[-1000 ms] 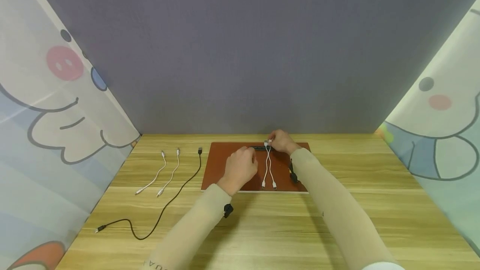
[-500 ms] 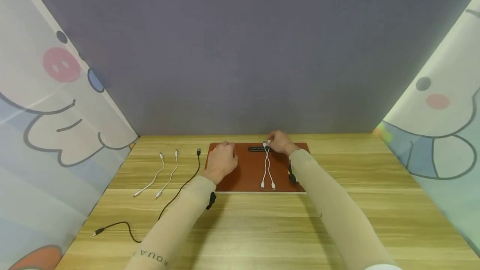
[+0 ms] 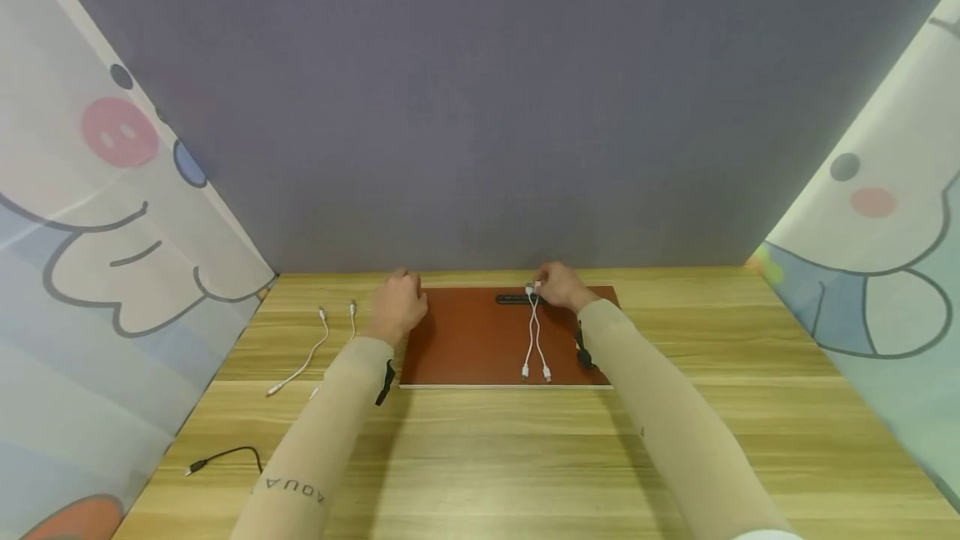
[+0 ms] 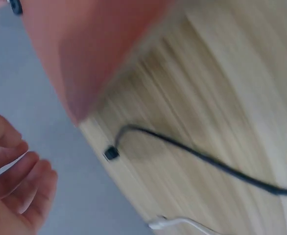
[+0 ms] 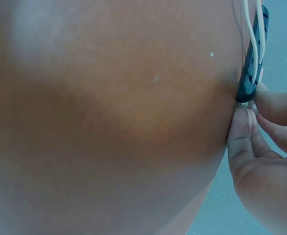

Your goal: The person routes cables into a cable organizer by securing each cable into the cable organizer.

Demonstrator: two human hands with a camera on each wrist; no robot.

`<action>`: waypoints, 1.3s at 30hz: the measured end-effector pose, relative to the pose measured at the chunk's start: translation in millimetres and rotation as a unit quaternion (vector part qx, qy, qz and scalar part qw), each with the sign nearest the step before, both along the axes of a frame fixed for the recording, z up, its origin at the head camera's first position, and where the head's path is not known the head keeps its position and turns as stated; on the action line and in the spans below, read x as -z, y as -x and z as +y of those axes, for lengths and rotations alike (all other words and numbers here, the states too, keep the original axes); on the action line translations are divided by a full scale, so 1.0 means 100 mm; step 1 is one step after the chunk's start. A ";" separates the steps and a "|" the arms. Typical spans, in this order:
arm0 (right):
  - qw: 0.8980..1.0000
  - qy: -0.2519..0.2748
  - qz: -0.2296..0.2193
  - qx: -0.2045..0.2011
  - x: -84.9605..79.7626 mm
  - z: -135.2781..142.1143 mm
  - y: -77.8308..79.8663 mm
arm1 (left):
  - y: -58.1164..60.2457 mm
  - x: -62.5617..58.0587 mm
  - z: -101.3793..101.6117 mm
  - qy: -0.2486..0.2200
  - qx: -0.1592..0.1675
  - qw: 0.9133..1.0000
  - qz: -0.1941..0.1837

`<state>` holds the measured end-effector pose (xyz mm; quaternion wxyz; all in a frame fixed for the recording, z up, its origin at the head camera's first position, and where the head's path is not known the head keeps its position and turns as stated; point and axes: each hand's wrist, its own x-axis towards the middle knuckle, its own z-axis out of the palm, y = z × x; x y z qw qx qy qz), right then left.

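My right hand (image 3: 564, 285) rests at the right end of a black slotted cable clip (image 3: 513, 299), on the far part of a reddish-brown mat. In the right wrist view, thumb and fingers pinch around the end of that clip (image 5: 252, 61); exactly what lies between the fingertips is partly hidden. Two white USB cables (image 3: 532, 332) cross the clip and trail toward me. My left hand (image 3: 397, 307) hovers by the mat's far left corner, fingers loosely bent, holding nothing. Near it lies the black USB cable's plug (image 4: 111, 152).
The brown mat (image 3: 465, 348) lies on a wooden table (image 3: 487, 457) before a grey panel (image 3: 480, 107). At left lies a white cable (image 3: 307, 361); another white cable (image 3: 353, 319) and the black cable (image 3: 225, 454) are partly covered by my left arm.
My left hand has moved left from beside the clip, across the mat to its far left corner. My right hand stays at the clip.
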<state>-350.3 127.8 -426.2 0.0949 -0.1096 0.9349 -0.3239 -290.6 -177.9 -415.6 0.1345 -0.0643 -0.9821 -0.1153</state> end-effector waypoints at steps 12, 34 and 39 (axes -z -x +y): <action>1.000 0.013 -0.010 0.004 -0.01 -0.01 0.00 | -0.02 0.06 -0.48 0.000 -0.066 0.997 -0.034; 1.000 0.020 -0.012 0.002 0.01 -0.02 -0.04 | -0.16 0.18 -0.75 -0.005 -0.105 0.984 -0.141; 1.000 0.018 -0.015 0.009 0.02 -0.01 -0.01 | -0.13 0.15 -0.72 -0.006 -0.091 0.986 -0.137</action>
